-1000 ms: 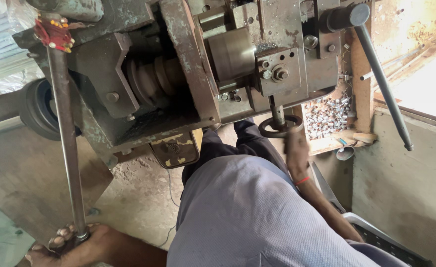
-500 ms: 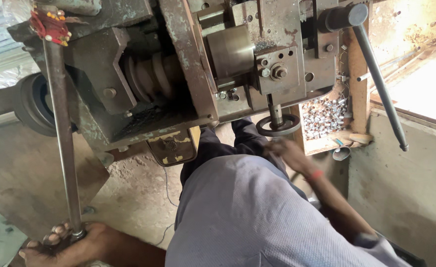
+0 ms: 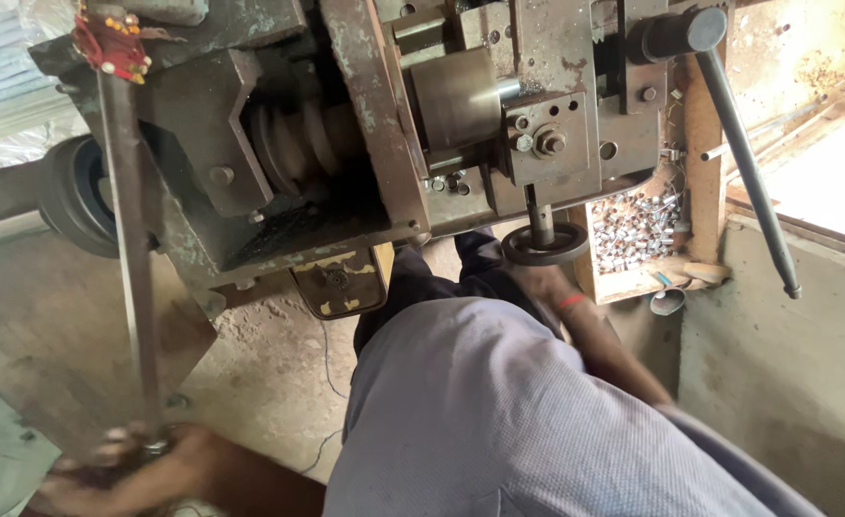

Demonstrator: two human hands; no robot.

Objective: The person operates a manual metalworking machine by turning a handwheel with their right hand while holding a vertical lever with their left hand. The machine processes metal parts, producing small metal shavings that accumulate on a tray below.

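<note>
The left hand (image 3: pixel 125 469) has its grip closed tight around the bottom of the long lever (image 3: pixel 127 249), working the big machine (image 3: pixel 346 144). The right hand (image 3: pixel 537 282) sits under the small wheel (image 3: pixel 544 244); its grip is hidden

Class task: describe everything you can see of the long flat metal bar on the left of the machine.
The long flat metal bar is dull grey-brown, worn and rust-stained. It hangs nearly upright, leaning slightly, down the left front of the heavy grey machine. Red thread with small beads is tied around its top end. Its lower end is gripped by the left hand, which looks blurred. Behind it sits a black rubber wheel.
</note>
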